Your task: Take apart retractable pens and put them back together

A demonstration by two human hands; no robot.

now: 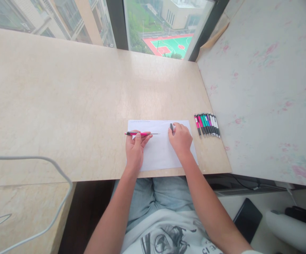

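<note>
The left hand (135,151) grasps a pink retractable pen (143,134) between the thumb and the fingers, above the left part of a white paper sheet (159,155). The pen lies crosswise, its clicker end toward the left edge of the sheet, and a thin refill (155,134) sticks out bare toward the right. The right hand (181,141), near the right edge of the sheet, pinches a black grip section (171,127) with the thumb and the bent fingers; this piece is well apart from the refill. I cannot tell if this hand touches the paper.

The sheet lies close to the near edge of the beige desk surface (89,98), toward its right near corner. Between the sheet and the right edge of the surface, a row of pens (207,126) lies side by side, with pink ones at the left and white ones at the right.
</note>
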